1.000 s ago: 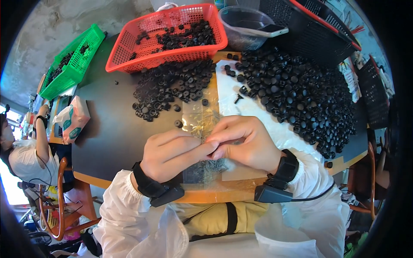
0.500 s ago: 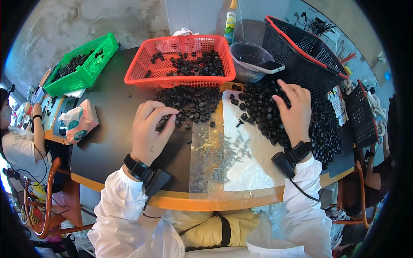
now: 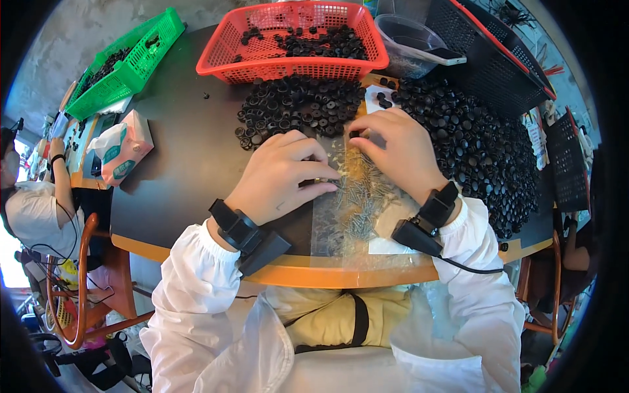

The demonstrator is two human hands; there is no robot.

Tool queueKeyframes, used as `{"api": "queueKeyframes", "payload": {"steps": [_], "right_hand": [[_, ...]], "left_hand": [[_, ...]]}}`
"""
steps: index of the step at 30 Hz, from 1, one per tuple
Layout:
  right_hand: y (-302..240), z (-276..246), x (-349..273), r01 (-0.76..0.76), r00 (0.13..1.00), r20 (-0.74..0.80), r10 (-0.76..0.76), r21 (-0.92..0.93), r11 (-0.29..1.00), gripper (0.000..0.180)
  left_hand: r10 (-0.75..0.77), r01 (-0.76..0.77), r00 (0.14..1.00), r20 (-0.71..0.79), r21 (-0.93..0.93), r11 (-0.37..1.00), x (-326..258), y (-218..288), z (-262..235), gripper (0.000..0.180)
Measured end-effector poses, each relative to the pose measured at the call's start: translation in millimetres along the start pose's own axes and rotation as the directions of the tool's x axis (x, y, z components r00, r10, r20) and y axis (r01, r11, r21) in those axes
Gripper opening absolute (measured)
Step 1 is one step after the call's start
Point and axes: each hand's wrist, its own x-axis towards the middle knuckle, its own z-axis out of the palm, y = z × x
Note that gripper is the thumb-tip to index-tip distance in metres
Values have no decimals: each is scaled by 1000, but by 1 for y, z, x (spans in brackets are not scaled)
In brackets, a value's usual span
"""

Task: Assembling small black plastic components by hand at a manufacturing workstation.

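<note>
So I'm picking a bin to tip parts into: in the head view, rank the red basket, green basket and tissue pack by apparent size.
1. Red basket, largest.
2. Green basket, smaller, though it sits toward the rim where the fisheye shrinks things, so the gap is unsure.
3. Tissue pack, smallest.

Left hand, right hand, fingers curled

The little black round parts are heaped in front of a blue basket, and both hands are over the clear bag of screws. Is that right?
Not quite. The basket behind the heap of black round parts is red, not blue, as the head view shows. The left hand and right hand are indeed over the clear bag of screws.
</note>
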Motion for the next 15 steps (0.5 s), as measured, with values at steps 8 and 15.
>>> {"api": "queueKeyframes", "payload": {"steps": [8,15], "right_hand": [[-7,-21,-22,-23,1000,5,22,217,976,23],[-20,-21,-33,-257,966,130,222,507,823,25]], "left_hand": [[-30,30,1000,-4,17,999,-2,5,6,13],[-116,109,990,-79,-84,990,4,9,7,17]]}}
